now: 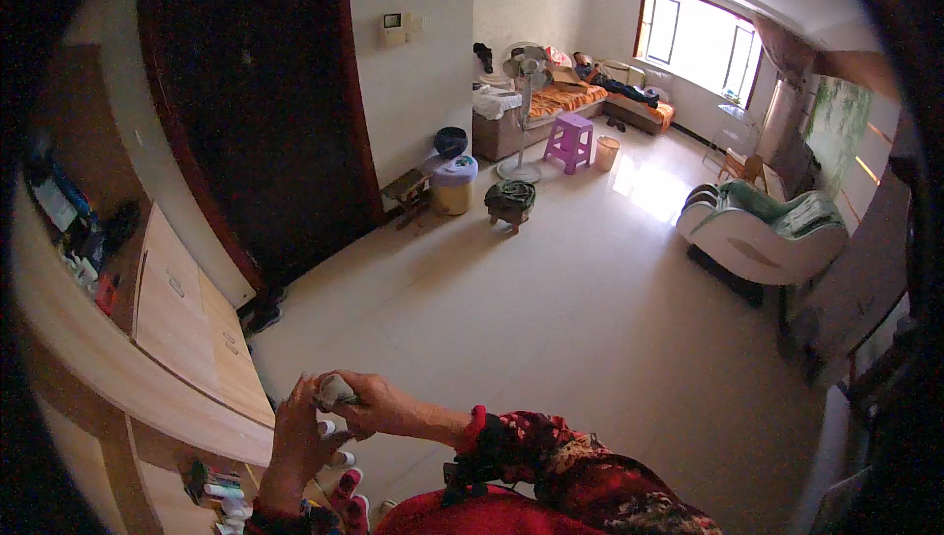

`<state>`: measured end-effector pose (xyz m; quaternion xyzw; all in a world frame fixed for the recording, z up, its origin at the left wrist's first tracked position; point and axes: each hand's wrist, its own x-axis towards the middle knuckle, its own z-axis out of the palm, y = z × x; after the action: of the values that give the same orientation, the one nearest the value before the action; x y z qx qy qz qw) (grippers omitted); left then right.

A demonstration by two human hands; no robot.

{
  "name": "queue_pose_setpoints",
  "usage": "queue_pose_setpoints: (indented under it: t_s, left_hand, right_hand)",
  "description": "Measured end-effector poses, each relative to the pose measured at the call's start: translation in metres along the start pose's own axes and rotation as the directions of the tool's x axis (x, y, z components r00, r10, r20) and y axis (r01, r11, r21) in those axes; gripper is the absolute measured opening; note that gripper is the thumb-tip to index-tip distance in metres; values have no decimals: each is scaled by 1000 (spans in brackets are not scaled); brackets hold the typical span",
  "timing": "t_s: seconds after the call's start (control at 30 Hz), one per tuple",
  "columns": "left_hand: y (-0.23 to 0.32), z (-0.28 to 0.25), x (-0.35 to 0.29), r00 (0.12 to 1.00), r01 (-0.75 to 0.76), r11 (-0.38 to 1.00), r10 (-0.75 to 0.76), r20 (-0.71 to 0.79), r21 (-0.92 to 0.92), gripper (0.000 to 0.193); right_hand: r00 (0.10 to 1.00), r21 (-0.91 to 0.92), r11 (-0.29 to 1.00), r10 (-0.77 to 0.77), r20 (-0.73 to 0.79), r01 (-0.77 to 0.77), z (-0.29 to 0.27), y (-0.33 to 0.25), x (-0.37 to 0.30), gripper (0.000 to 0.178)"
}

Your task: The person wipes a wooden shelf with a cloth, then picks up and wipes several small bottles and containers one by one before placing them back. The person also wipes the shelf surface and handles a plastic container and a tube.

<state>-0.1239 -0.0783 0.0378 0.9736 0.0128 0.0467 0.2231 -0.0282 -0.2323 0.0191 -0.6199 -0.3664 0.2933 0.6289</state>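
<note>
My two hands meet over the low wooden cabinet's near end, at the lower left. Between them sits a small pale grey, rounded object [335, 391]; its kind cannot be made out. My right hand [379, 405] grips it from the right, thumb and fingers closed round it. On its other side, the fingers of my left hand [293, 435] are bent up against it. Parts of the object are hidden by the fingers. Below the hands lie small white things [341, 459] and a pair of red shoes [348, 488].
A wooden cabinet [177, 309] with shelves runs along the left, by a dark door [256, 92]. Farther off stand a lidded bucket [453, 191], a cloth-topped stool [510, 203], a purple stool [569, 142] and a massage chair [762, 235]. A person [612, 81] lies on the sofa.
</note>
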Motion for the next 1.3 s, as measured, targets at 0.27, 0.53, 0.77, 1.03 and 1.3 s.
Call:
queue_pose_setpoints:
  t_s: [0.27, 0.53, 0.77, 1.03, 1.3]
  left_hand:
    - [-10, -10, -55, 976, 208, 761, -199, 85, -615, 57]
    - [-55, -4, -129, 926, 120, 848, -284, -250, -517, 31]
    - [-100, -18, -204, 840, 271, 851, -437, -321, -451, 36]
    - [-106, -55, -258, 805, 270, 688, -545, -234, -673, 28]
    - [-120, -84, -297, 926, 138, 858, -289, -243, -495, 18]
  right_hand:
    - [898, 185, 951, 156, 411, -249, 43, 26, -6, 47]
    - [924, 167, 977, 64, 378, -136, 101, 52, 9, 35]
    - [906, 168, 928, 264, 330, -332, 177, 45, 8, 46]
    - [852, 32, 973, 182, 491, -226, 235, 51, 11, 51]
    - [740, 37, 942, 238, 629, -334, 297, -2, 18, 74]
